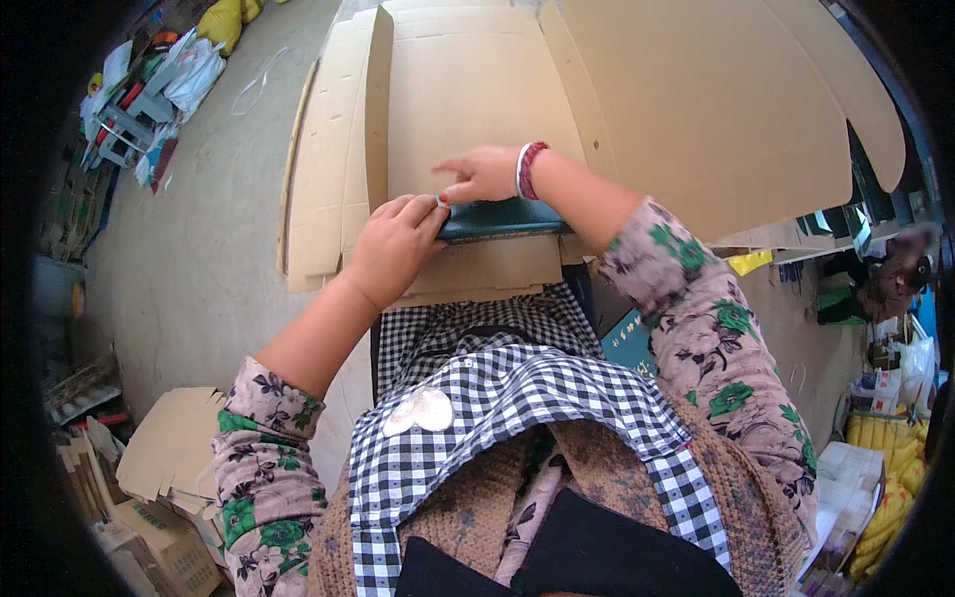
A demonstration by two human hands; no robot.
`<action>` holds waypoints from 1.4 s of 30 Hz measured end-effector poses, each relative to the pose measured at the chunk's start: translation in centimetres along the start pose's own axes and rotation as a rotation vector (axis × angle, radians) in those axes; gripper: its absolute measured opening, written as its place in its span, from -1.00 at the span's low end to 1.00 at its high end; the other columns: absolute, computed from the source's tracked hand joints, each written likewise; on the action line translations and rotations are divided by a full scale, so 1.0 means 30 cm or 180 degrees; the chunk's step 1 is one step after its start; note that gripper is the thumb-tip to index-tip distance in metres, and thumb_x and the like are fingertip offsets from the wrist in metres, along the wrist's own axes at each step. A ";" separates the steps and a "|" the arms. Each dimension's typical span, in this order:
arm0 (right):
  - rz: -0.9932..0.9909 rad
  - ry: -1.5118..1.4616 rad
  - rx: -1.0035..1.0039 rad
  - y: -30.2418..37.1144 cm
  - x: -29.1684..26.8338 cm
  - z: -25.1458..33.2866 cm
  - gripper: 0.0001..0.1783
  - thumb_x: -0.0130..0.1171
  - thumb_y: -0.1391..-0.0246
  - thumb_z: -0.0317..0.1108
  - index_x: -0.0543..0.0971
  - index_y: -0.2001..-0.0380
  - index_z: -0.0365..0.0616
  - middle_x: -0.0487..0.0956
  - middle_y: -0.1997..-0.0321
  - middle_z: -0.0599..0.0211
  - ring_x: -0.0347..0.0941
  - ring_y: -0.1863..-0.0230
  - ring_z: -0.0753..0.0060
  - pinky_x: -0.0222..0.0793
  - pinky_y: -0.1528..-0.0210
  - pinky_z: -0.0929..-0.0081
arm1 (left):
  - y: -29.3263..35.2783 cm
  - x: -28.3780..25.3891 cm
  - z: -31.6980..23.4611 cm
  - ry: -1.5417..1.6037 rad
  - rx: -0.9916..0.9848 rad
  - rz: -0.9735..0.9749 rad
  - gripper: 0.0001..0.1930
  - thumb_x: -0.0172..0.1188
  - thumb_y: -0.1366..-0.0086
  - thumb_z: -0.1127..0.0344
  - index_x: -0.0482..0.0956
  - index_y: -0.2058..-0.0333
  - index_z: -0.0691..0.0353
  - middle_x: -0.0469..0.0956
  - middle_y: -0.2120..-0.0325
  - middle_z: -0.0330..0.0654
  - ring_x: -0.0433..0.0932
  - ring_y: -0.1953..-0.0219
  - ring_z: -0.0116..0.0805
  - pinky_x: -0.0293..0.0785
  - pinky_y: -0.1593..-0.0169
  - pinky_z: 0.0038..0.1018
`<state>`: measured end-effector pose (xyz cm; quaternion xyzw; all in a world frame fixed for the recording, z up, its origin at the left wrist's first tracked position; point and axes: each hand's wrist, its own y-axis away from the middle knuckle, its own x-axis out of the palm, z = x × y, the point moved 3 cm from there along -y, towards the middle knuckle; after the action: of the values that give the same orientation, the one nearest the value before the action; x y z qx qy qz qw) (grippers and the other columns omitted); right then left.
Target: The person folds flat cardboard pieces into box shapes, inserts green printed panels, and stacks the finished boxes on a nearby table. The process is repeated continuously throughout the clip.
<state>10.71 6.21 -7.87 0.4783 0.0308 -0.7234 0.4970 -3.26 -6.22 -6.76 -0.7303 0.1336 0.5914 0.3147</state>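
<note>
A flat-laid brown cardboard box blank (477, 90) spreads out in front of me, with raised creased flaps on both sides. A glossy dark green panel (502, 221) is turned up along its near side. At the panel's left end my left hand (403, 234) is closed, its fingers bent over the corner and edge. My right hand (487, 174) lies just above the panel, index finger stretched to the left and slightly blurred. Its thumb meets my left fingertips. The palm sides of both hands are hidden, and whatever lies between the fingertips cannot be made out.
More cardboard (696, 99) extends to the right. A dark green printed sheet (629, 343) shows by my right sleeve. Flattened cartons (169, 448) lie low on the left. Stools and bags (139, 109) stand far left. At the right, another person (890, 279) is near yellow sacks (895, 478).
</note>
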 end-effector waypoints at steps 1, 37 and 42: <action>0.0079 -0.0179 -0.0305 0.032 0.009 0.014 -0.17 0.09 -0.09 0.17 0.20 -0.29 -0.10 0.35 -0.25 0.04 0.22 -0.29 0.13 0.08 -0.31 0.34 | -0.005 0.014 -0.011 0.0027 -0.0104 0.0250 -0.51 0.26 -0.02 0.28 0.45 0.03 0.26 0.43 0.07 -0.12 0.41 0.01 -0.16 0.33 -0.10 -0.29; -0.0965 0.1101 0.0798 0.522 0.235 -0.149 -0.75 0.07 0.17 -0.50 0.62 0.37 -0.06 0.60 0.35 0.11 0.54 0.23 0.02 0.47 0.20 0.15 | 0.016 0.092 -0.079 0.0468 -0.0418 0.1696 -0.91 0.16 0.03 0.47 0.58 0.48 0.30 0.56 0.47 0.10 0.57 0.33 0.04 0.51 0.23 -0.20; -0.0325 0.1238 0.1080 0.494 0.212 -0.118 -0.74 0.19 0.18 -0.46 0.61 0.31 -0.03 0.59 0.27 0.22 0.52 0.18 0.08 0.45 0.16 0.18 | -0.041 0.047 -0.079 0.0528 -0.0704 0.2797 -0.85 0.21 -0.07 0.37 0.62 0.36 0.25 0.59 0.40 0.02 0.58 0.26 -0.03 0.51 0.15 -0.24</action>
<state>23.82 -3.82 -7.99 0.6827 0.0281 -0.6368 0.3573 -0.33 -6.49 -7.49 -0.6785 0.3914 0.6190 -0.0574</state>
